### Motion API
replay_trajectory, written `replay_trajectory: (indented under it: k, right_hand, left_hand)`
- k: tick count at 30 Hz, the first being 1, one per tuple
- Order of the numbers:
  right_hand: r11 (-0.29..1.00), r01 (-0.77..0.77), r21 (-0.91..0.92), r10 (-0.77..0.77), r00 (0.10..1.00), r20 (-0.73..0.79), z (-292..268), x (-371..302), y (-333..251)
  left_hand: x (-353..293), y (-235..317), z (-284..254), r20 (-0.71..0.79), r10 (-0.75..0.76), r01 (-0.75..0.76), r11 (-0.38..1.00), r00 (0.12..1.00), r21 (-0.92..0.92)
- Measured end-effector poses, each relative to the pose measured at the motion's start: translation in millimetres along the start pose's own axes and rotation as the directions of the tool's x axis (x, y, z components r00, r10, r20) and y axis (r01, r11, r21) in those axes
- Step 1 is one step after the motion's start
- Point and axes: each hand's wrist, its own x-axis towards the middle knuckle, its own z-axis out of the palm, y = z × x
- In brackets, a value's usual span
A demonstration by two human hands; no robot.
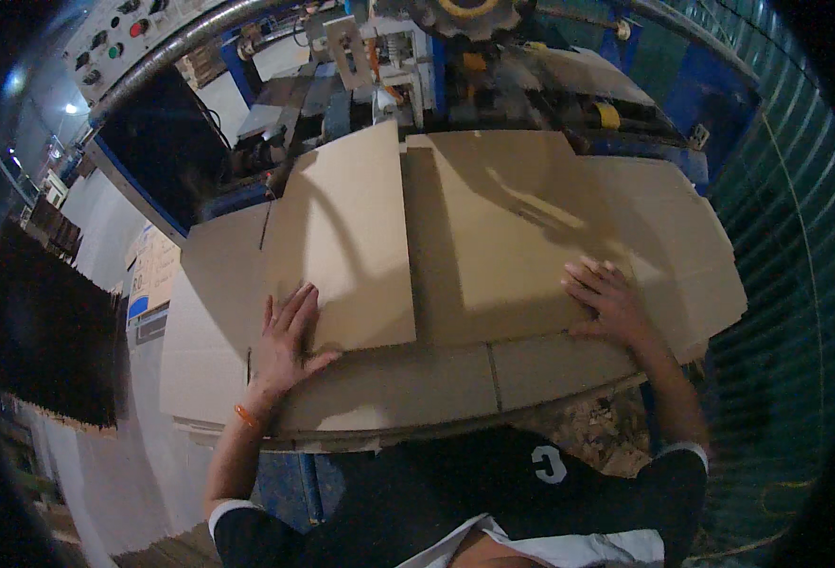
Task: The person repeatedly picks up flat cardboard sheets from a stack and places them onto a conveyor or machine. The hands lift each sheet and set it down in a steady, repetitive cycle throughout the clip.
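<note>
A folded cardboard sheet lies in front of me, its left panel (351,237) raised a little and its right panel (512,227) lying flatter. My left hand (290,341), with an orange band at the wrist, rests on the lower left corner of the left panel, fingers spread. On the lower right part of the right panel lies my right hand (606,303), fingers stretched out and apart. Neither hand grips anything. Beneath is a stack of larger flat cardboard sheets (398,388), which sticks out on both sides and toward me.
Beyond the cardboard stands a blue machine (729,104) with rollers and a toothed wheel (469,14). Its control panel (114,43) with coloured buttons is at upper left. A green corrugated wall (777,312) runs along the right. A dark stack (53,327) stands at left on the floor.
</note>
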Motion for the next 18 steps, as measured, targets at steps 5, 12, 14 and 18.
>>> replay_trajectory:
  k: [5, 12, 14, 18]
  right_hand:
    - [0.992, -0.121, 0.017, 0.120, 0.991, 0.055, 10, 57, 42]
    - [0.942, -0.190, -0.277, 0.177, 0.982, -0.071, 26, 119, 45]
    - [0.905, -0.420, -0.062, 0.415, 0.906, -0.086, 19, 98, 35]
    - [0.737, -0.588, 0.334, 0.661, 0.729, -0.176, -8, -6, 28]
  left_hand:
    - [46, -30, 24, -0.205, -0.045, 0.004, 0.981, 0.978, -0.194]
    - [124, -45, 40, -0.384, -0.088, 0.081, 0.996, 0.919, -0.036]
    - [113, -44, 34, -0.428, -0.057, 0.040, 0.998, 0.902, -0.048]
    - [17, -58, 10, -0.463, -0.259, 0.254, 0.964, 0.848, -0.074]
